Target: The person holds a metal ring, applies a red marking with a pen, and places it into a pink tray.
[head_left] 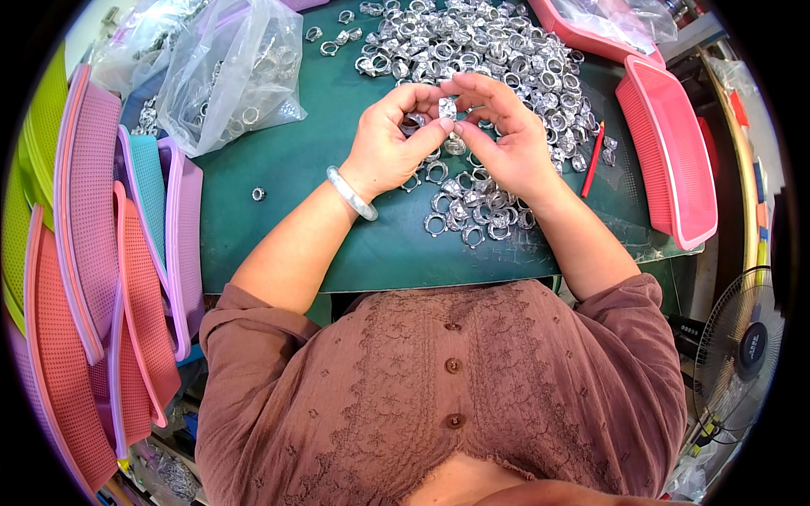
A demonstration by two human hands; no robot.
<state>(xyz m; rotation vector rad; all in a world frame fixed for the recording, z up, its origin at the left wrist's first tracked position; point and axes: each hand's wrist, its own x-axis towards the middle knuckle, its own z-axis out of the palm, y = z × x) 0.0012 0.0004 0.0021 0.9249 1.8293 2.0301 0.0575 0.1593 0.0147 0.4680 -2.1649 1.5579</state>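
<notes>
Between the fingertips of both hands, a silver ring [447,108] is held up with its broad patterned face showing. My left hand [395,139], with a pale bangle [351,194] at the wrist, pinches it from the left with thumb and fingers. My right hand [506,135] grips it from the other side, its fingers curled round behind. Beneath and beyond the hands spreads a large heap of silver rings [485,46]. A smaller cluster of rings [481,207] lies nearer to me, below the right hand. One lone ring [258,194] sits far to the left.
The green tabletop [337,253] carries a clear plastic bag [228,76] with rings at the back left. A red pencil [593,160] lies right of the heap, beside a pink basket [671,152]. Stacked coloured baskets [89,211] stand at left, a fan [738,354] at right.
</notes>
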